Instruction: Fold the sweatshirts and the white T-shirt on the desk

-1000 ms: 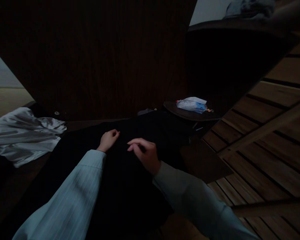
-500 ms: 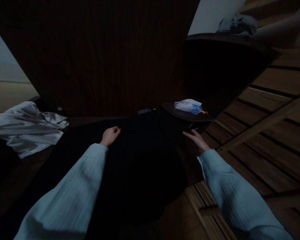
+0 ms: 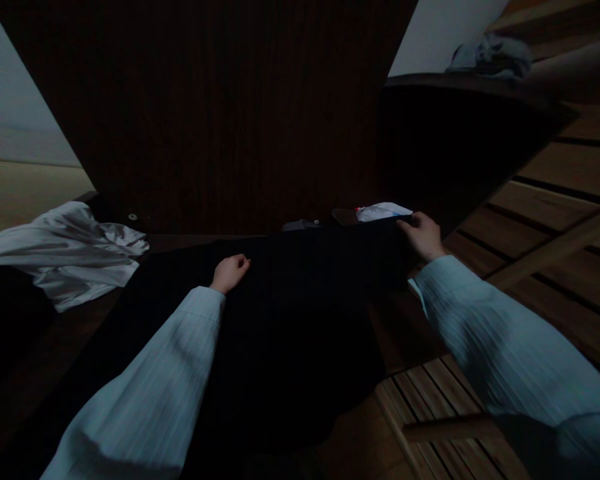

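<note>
A black garment [image 3: 300, 320] lies spread over a dark wooden surface and hangs down at the front; it is too dark to tell its kind. My left hand [image 3: 230, 273] is closed in a pinch on its upper left part. Farther right, my right hand [image 3: 424, 237] grips the garment's upper right corner between thumb and fingers, lifted a little from the surface. The stretched edge partly covers a white plastic packet [image 3: 383, 211] behind it.
Crumpled white cloth [image 3: 70, 257] lies at the left. A tall dark wooden panel [image 3: 205, 120] stands behind. At the upper right, bunched grey cloth [image 3: 493, 55] rests on a curved shelf [image 3: 430, 80]. Slatted wood [image 3: 545, 247] runs along the right, with a slatted stool [image 3: 437, 393] below.
My right hand has closed on the garment's corner and moved up and right, drawing it over the packet and small shelf. My left hand keeps its pinch in nearly the same place.
</note>
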The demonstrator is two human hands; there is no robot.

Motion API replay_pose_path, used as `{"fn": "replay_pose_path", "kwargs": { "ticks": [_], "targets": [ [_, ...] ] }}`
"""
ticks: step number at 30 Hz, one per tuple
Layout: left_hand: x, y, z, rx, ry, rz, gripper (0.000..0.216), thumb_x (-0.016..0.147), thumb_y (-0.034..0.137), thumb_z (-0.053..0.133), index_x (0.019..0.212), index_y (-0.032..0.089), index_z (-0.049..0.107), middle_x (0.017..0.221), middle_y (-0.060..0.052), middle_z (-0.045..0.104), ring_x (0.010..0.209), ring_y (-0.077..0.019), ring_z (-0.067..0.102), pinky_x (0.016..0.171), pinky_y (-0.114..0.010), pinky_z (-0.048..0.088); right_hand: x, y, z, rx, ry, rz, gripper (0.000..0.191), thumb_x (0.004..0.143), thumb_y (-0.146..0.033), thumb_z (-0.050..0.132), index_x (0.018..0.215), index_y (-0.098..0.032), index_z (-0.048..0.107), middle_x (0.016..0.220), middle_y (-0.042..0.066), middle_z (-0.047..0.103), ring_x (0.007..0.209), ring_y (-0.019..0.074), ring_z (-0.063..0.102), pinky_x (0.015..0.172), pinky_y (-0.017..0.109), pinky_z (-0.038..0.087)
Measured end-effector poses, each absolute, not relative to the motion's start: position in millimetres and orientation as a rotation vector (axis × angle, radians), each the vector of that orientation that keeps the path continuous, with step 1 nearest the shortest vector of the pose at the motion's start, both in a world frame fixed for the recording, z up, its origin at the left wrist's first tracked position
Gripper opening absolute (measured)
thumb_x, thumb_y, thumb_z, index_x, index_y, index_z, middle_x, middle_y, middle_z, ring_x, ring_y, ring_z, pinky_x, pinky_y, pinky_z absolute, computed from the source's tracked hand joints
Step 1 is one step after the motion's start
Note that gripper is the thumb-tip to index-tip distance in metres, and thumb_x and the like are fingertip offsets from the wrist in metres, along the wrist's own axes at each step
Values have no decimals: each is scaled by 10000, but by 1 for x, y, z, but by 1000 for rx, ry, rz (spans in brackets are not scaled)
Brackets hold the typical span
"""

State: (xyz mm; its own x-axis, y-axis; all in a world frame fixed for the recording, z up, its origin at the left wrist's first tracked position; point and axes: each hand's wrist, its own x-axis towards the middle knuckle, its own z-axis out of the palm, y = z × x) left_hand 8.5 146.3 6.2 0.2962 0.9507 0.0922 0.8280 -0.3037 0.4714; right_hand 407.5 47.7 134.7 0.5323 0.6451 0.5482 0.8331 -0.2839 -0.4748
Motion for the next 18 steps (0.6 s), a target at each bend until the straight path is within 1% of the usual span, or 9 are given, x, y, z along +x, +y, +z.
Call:
{"fn": "replay_pose_path", "kwargs": {
  "ticks": [5,8,10,11,13,14,15,16,18],
  "targets": [
    [9,147,5,2239,1609,523,312,825,384,361,776,191,602,764,-53,648,728,-179,583,567,-244,343,367,50,162,-2117,-1349,-468,266,667,-328,549,872,-158,559,769,82,598,749,224,564,678,339,424],
    [9,147,5,2233,1612,518,317,825,388,360,784,190,604,753,-52,645,717,-178,582,563,-244,342,328,47,169,-2045,-1587,-399,289,677,-294,561,927,-148,561,801,85,608,769,219,579,687,327,434],
    [8,148,5,2225,1613,514,319,825,389,359,789,188,604,757,-54,646,712,-180,583,563,-247,344,301,42,168,-1914,-1826,-182,303,705,-296,549,969,-148,558,810,70,617,756,190,588,686,307,448],
    [8,148,5,2222,1612,512,318,825,388,359,792,188,604,761,-55,647,710,-181,583,564,-247,345,288,38,164,-1835,-1965,21,318,721,-309,540,999,-155,552,793,50,623,721,166,592,671,292,457],
    [8,148,6,2224,1607,514,318,826,387,358,792,188,604,769,-56,648,712,-182,584,571,-248,349,270,31,154,-1623,-2263,565,371,726,-342,548,1057,-175,537,796,19,640,690,128,597,652,260,473],
    [8,147,6,2229,1604,516,318,828,386,357,792,188,603,772,-56,649,714,-182,585,576,-248,351,264,28,148,-1527,-2343,777,399,714,-351,564,1075,-181,535,826,16,648,704,119,602,656,247,478],
    [8,147,6,2235,1603,517,318,829,384,355,791,188,602,776,-57,650,717,-182,586,580,-249,352,262,25,142,-1465,-2378,904,421,706,-354,576,1090,-185,533,863,18,651,725,114,606,663,240,480],
    [8,147,5,2240,1602,516,318,831,383,354,791,188,602,780,-58,651,720,-182,586,583,-250,352,262,24,136,-1446,-2386,935,429,702,-353,581,1095,-187,536,888,22,651,744,113,607,675,238,480],
    [9,146,5,2251,1600,515,324,835,382,347,797,185,602,791,-65,653,732,-188,588,588,-253,353,270,26,127,-1503,-2359,776,397,723,-350,562,1085,-188,550,887,25,650,760,119,606,699,251,473]
  ]
}}
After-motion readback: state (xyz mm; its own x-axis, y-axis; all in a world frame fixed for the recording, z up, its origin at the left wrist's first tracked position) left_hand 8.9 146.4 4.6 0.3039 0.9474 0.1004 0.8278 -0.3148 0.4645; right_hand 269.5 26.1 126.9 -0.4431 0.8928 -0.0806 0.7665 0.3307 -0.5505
